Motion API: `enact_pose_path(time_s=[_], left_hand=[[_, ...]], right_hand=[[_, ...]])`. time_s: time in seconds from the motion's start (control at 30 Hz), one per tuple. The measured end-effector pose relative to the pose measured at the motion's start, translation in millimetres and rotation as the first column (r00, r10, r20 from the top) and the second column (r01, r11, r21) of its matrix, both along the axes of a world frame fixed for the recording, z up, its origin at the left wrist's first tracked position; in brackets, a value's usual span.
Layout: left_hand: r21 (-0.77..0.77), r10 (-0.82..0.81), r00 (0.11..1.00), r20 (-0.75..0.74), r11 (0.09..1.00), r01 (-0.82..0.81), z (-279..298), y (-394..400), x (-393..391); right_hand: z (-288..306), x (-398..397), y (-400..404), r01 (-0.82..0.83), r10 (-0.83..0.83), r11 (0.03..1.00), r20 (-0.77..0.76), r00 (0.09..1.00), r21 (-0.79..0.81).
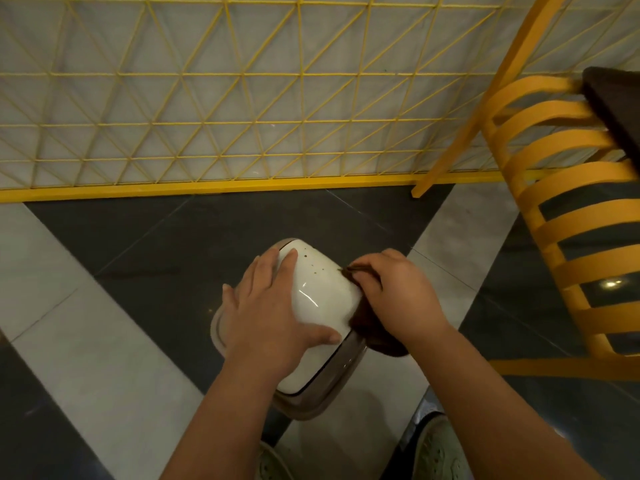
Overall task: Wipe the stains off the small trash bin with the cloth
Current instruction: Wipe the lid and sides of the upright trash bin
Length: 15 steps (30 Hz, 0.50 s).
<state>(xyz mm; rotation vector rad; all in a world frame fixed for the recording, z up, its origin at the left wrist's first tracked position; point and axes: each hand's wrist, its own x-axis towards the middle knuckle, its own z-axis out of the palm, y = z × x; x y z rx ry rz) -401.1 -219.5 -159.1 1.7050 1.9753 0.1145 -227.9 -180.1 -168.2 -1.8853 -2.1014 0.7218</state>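
A small white trash bin (322, 292) with a grey-brown rim lies tilted on its side on the floor, its base pointing away from me. Small brown stains (313, 266) dot its upper far side. My left hand (273, 306) lies spread on the bin's left side, fingers straight and thumb across the white surface. My right hand (398, 292) grips a dark brown cloth (377, 336) and presses it against the bin's right side. Most of the cloth is hidden under that hand.
A yellow slatted chair (568, 230) stands to the right, one leg reaching the floor near the yellow wire fence (207, 133) behind the bin. A dark tabletop corner (616, 109) shows at the upper right. My shoes (436, 452) are just below the bin.
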Motion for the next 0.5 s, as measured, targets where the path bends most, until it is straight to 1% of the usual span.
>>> enact_pose_path(time_s=[0.1, 0.13, 0.2, 0.27, 0.3, 0.37, 0.47, 0.5], left_hand=[[-0.016, -0.014, 1.000, -0.002, 1.000, 0.014, 1.1, 2.0, -0.4], [-0.023, -0.022, 1.000, -0.002, 0.999, 0.022, 1.5, 2.8, -0.4], [-0.028, -0.033, 0.999, -0.004, 0.999, 0.033, 1.2, 3.5, -0.5], [-0.026, -0.034, 0.999, 0.006, 0.999, 0.034, 1.2, 3.7, -0.9], [-0.029, -0.035, 0.999, 0.011, 0.999, 0.035, 1.4, 3.7, -1.0], [-0.033, -0.040, 0.999, 0.006, 0.999, 0.040, 1.0, 3.3, -1.1], [-0.019, -0.043, 0.999, 0.003, 0.999, 0.043, 0.9, 2.8, -1.7], [-0.017, -0.041, 0.999, 0.003, 0.999, 0.041, 0.7, 3.1, -1.9]], right_hand=[[-5.9, 11.8, -9.9, 0.018, -0.017, 0.999, 0.037, 0.999, -0.041], [-4.4, 12.4, -17.5, -0.005, 0.006, 1.000, 0.037, 0.999, -0.019], [2.7, 5.1, -32.7, -0.077, 0.077, 0.994, -0.008, 0.997, 0.075], [8.3, -6.8, -34.1, -0.159, 0.166, 0.976, -0.037, 0.985, 0.149], [7.9, -10.5, -28.9, -0.182, 0.190, 0.970, -0.038, 0.981, 0.158], [1.8, -10.2, -15.5, -0.133, 0.143, 0.981, -0.063, 0.988, 0.138], [-14.9, 5.1, -15.7, 0.046, -0.028, 0.987, -0.117, 0.993, 0.153], [-18.1, 9.5, -22.5, 0.079, -0.059, 0.983, -0.122, 0.991, 0.167]])
